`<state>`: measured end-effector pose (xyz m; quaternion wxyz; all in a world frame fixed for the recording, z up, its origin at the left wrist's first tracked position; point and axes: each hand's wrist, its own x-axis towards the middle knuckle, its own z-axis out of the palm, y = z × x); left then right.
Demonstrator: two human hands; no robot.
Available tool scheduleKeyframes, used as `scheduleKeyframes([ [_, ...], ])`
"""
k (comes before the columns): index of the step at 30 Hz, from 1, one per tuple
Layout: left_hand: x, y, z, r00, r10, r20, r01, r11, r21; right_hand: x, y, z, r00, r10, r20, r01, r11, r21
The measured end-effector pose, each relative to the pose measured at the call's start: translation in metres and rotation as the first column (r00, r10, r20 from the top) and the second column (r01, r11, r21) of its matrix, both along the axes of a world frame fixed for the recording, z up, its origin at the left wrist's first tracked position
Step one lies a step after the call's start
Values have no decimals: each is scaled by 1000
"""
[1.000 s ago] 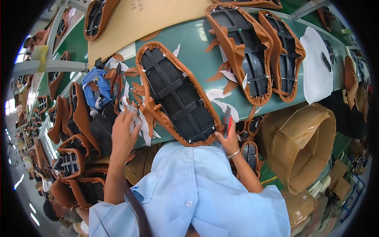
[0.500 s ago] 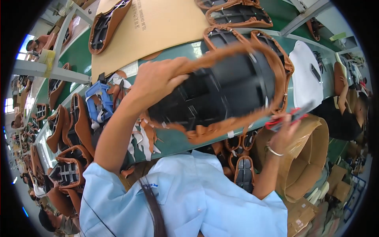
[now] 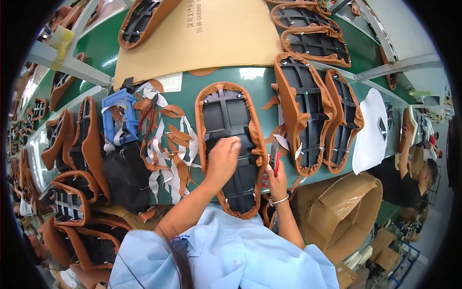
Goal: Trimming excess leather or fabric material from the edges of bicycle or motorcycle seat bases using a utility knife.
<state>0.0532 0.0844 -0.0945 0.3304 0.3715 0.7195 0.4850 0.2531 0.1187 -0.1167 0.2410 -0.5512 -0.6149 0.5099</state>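
Left hand [image 3: 224,158] curls half-closed over my frame-up panel [image 3: 230,115], hold unclear; right hand [image 3: 277,183] grips the red-handled cutter [image 3: 276,163], pointed forward, probably sparing the cover [image 3: 259,143].

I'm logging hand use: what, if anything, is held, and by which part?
The right hand holds a red-handled tool by its handle. Whether the left hand, over the brown-rimmed panel, grips anything cannot be told.

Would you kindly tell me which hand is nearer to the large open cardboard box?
The right hand, holding a red-handled tool, is nearer, just left of the box; the left hand is farther left, over the brown-edged panel.
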Motion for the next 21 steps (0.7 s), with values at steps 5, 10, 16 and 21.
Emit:
scheduleKeyframes([
  [5, 31, 40, -39, 895, -20, 445, 118, 974, -192, -1, 11, 21, 984, 69, 162, -80, 995, 64],
  [10, 31, 32, -39, 971, -62, 229, 71, 997, -31, -25, 26, 82, 661, 253, 706, -582, 767, 270],
  [16, 36, 32, -44, 961, -18, 277, -7, 996, 91, -61, 40, 104, 293, 338, 895, -756, 655, 0],
  [21, 26, 23, -39, 929, 59, 365, -89, 994, 66, -55, 27, 113, 105, 365, 925, -771, 617, -156],
])
